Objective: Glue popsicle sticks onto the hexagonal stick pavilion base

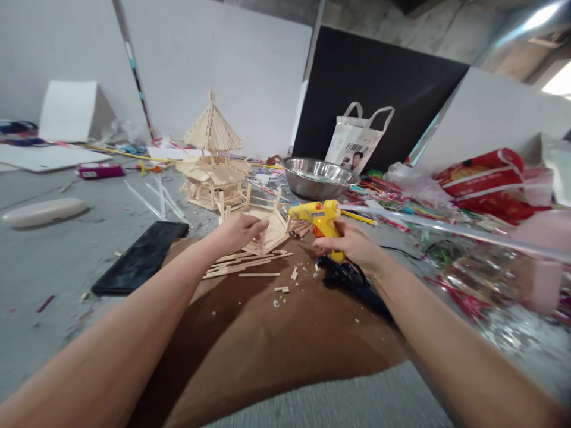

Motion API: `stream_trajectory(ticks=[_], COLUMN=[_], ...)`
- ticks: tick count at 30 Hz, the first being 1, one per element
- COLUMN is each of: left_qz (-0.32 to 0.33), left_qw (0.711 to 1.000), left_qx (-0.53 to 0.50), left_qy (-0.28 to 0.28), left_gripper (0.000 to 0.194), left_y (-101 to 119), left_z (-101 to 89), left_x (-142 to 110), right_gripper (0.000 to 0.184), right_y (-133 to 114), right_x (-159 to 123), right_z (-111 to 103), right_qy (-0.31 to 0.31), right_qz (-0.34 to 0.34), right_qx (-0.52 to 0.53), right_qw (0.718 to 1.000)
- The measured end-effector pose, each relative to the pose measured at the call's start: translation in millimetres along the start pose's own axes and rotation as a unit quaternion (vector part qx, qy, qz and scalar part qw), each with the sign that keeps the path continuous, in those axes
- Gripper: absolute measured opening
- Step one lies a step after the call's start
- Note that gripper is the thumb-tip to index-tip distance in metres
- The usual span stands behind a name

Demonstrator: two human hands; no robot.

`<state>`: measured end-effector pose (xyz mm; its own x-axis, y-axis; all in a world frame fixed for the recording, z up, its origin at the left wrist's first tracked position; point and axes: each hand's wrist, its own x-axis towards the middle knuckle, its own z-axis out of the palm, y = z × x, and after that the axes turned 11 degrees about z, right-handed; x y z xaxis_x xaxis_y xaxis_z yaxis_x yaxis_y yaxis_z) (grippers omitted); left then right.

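While right fingers (329,243) clasp a glue gun (307,210), left fingers (257,226) half-curl at a frame (276,228), hold unclear.

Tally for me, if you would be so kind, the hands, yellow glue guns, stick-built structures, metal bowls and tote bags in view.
Hands: 2 (left hand, right hand)
Yellow glue gun: 1
Stick-built structures: 2 (roofed pavilion, low frame)
Metal bowl: 1
Tote bag: 1
Total: 7

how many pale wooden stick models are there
2: a pale wooden pavilion with a pointed roof, towards the back, and a roofless pale wooden frame in front of it, partly covered by the left hand. Others may be hidden.
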<state>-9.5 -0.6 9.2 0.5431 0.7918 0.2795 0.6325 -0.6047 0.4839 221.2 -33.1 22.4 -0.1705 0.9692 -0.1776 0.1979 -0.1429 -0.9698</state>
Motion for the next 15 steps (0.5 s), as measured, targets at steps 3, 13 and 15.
stream_trajectory(ticks=[3, 13, 15], left_qz=[0.003, 0.010, 0.058], left_qw=[1.000, 0.957, 0.957], left_qx=[0.003, 0.226, 0.235], left_qy=[-0.001, 0.180, 0.159], left_gripper=[0.043, 0.039, 0.038], left_y=[-2, 32, 53], left_z=[3.3, -6.3, 0.7], left_x=[1, -5, -8], right_gripper=[0.015, 0.017, 0.015], right_y=[13, 25, 25], right_x=[-10, -16, -12], right_z=[6, 0, -4], right_qy=[-0.013, 0.025, 0.055], right_qz=[0.048, 0.079, 0.067], right_qx=[0.073, 0.200, 0.220], right_qw=[0.996, 0.976, 0.972])
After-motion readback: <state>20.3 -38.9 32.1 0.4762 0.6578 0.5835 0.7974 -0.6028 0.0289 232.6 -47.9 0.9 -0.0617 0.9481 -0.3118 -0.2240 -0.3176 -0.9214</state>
